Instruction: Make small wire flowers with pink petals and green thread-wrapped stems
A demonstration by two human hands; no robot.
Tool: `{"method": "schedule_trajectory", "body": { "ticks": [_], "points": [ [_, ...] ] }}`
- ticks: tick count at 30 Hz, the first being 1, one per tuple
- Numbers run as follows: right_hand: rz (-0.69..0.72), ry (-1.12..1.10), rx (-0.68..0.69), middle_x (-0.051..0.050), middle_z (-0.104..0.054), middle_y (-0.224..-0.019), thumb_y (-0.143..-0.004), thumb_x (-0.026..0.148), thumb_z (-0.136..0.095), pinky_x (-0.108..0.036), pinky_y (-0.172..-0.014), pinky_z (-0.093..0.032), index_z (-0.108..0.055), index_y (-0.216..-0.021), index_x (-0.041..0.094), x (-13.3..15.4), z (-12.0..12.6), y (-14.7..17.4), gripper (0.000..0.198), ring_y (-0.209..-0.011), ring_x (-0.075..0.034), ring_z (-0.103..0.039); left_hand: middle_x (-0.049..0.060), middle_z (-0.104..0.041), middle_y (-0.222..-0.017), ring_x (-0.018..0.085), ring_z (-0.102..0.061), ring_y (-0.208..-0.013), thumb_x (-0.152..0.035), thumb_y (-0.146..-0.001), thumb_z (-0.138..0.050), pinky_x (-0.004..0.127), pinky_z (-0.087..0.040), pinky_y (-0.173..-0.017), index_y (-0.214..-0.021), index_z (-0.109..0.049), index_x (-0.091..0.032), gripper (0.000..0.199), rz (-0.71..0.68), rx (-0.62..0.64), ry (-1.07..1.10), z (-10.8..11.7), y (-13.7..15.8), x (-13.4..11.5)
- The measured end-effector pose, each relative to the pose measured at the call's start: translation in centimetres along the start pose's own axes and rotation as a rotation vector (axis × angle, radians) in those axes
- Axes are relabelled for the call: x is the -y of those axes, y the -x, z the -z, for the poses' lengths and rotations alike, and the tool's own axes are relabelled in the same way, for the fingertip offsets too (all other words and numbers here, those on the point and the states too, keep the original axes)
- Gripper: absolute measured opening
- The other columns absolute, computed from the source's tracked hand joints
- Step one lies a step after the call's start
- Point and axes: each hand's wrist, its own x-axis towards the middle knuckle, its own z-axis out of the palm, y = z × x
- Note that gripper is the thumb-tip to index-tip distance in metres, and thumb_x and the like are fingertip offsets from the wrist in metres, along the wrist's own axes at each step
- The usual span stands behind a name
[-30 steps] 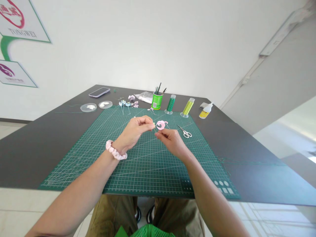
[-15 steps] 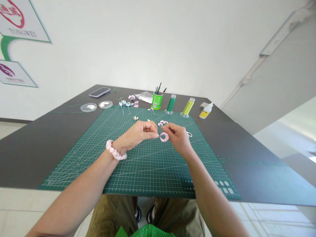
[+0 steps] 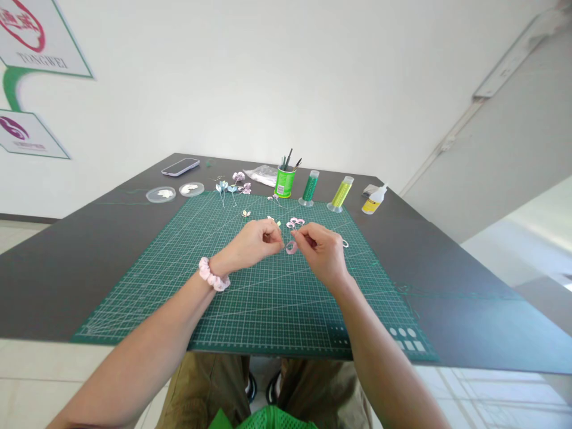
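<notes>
My right hand (image 3: 322, 245) is closed in a pinch on the thin stem of a small pink-and-white flower (image 3: 295, 223), whose petals stand above the fingertips. Close by on the left, my left hand (image 3: 260, 241) has its thumb and fingers pressed together; whatever it pinches is too small to make out. Between the two hands is a pink ring (image 3: 291, 246), perhaps a roll of tape, just below the right fingertips. Beyond my left hand, a small cream flower piece (image 3: 246, 213) lies on the green cutting mat (image 3: 268, 304). A white loop (image 3: 345, 243) shows behind my right hand.
Behind the mat stand a green can of tools (image 3: 285, 182), a green thread spool (image 3: 309, 189), a yellow-green spool (image 3: 341, 194) and a glue bottle (image 3: 374, 200). Wired flowers (image 3: 227, 188), two shallow dishes (image 3: 161, 195) and a phone (image 3: 180, 167) are at the back left.
The pink ring has shifted slightly left and appears narrower, turned more edge-on. My left hand has drawn a little left and its fingers are more curled. The right hand keeps its pinch.
</notes>
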Motion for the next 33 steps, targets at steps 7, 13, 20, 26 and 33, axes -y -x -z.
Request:
{"method": "schedule_trajectory", "body": {
  "ticks": [7, 13, 20, 26, 33],
  "points": [
    [0.056, 0.042, -0.016, 0.004, -0.041, -0.053, -0.087, 0.018, -0.052, -0.025, -0.049, -0.028, -0.042, -0.057, 0.021, 0.3, -0.1, 0.1, 0.032, -0.048, -0.010, -0.036, 0.001, -0.057, -0.072, 0.013, -0.051, -0.066, -0.020, -0.072, -0.062, 0.029, -0.040, -0.063, -0.055, -0.054, -0.017, 0.019, 0.012, -0.175, 0.009, -0.1, -0.2, 0.4],
    [0.073, 0.023, 0.014, 0.004, -0.038, -0.053, -0.085, 0.015, -0.049, -0.025, -0.048, -0.028, -0.036, -0.058, 0.022, 0.6, -0.2, 0.1, 0.032, -0.048, -0.009, -0.035, 0.001, -0.058, -0.073, 0.013, -0.051, -0.067, -0.021, -0.070, -0.063, 0.029, -0.040, -0.066, -0.055, -0.056, -0.017, 0.017, 0.043, -0.330, 0.057, 0.0, -0.2, 0.1],
    [0.094, -0.001, 0.065, 0.005, -0.038, -0.053, -0.084, 0.015, -0.048, -0.025, -0.048, -0.028, -0.035, -0.057, 0.022, 0.7, -0.2, 0.2, 0.031, -0.047, -0.009, -0.035, 0.000, -0.055, -0.070, 0.013, -0.049, -0.067, -0.024, -0.068, -0.065, 0.030, -0.041, -0.069, -0.055, -0.055, -0.017, 0.018, 0.077, -0.420, 0.200, 0.1, -0.2, -0.6],
    [0.101, -0.036, 0.144, 0.004, -0.038, -0.055, -0.086, 0.015, -0.048, -0.025, -0.049, -0.028, -0.036, -0.058, 0.022, 0.7, -0.4, 0.3, 0.031, -0.049, -0.009, -0.036, -0.001, -0.055, -0.071, 0.012, -0.048, -0.069, -0.023, -0.067, -0.066, 0.030, -0.040, -0.071, -0.055, -0.056, -0.017, 0.017, 0.084, -0.441, 0.304, -0.1, -0.3, -0.8],
    [0.092, -0.051, 0.243, 0.004, -0.038, -0.056, -0.087, 0.017, -0.048, -0.025, -0.050, -0.028, -0.036, -0.059, 0.021, 0.6, -0.7, 0.4, 0.031, -0.049, -0.009, -0.034, -0.003, -0.051, -0.065, 0.011, -0.044, -0.064, -0.023, -0.066, -0.066, 0.029, -0.037, -0.068, -0.053, -0.054, -0.017, 0.019, 0.095, -0.386, 0.446, 0.0, -0.4, -0.6]
  ]
}}
